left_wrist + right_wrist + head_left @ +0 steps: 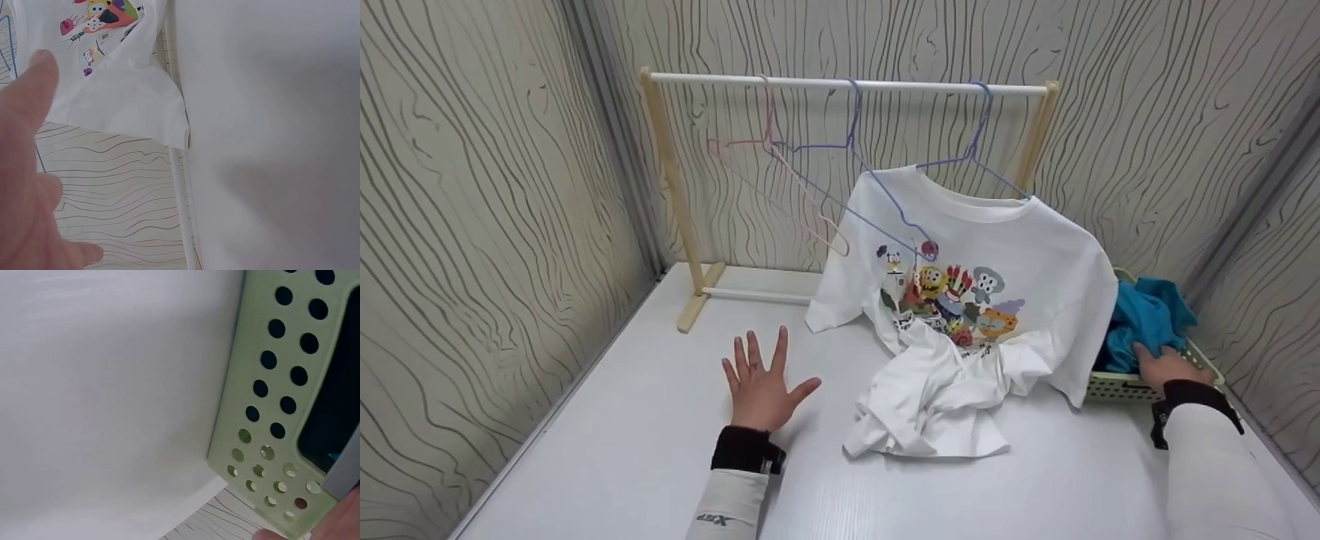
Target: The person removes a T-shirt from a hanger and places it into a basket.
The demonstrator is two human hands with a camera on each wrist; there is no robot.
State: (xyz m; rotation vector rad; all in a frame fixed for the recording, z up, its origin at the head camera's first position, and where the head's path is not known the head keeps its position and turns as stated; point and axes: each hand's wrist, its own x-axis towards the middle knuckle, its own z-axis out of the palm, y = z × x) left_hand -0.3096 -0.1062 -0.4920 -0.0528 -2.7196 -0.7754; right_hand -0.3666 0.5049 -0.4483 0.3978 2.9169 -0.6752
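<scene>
Your left hand (761, 394) is released: its fingers are spread wide over the worktop (622, 442), palm down, holding nothing, to the left of the white T-shirt (1050, 255). Whether it touches the surface, you cannot tell from here. Your right hand (1174, 367) is at the light green basket (1117, 388) at the far right, its fingertips against the blue cloth (1147, 315) bunched inside. You cannot tell whether those fingers grasp the cloth or just touch it; the right wrist view shows mostly the basket's round-holed wall and only a little of your hand.

The T-shirt is in front of you, its neck on the rightmost blue hanger (983, 120), which hooks over the white bar of the clothes rack (915, 86). Coloured cartoon figures face you across its front, and its lower part lies crumpled on the worktop. To its left along the bar hang a second blue hanger (856, 112), its lower corner overlapping the shirt in the head view, and then a pink hanger (769, 112). Behind the rack is a pale wall (495, 187) patterned with dark wavy lines.
</scene>
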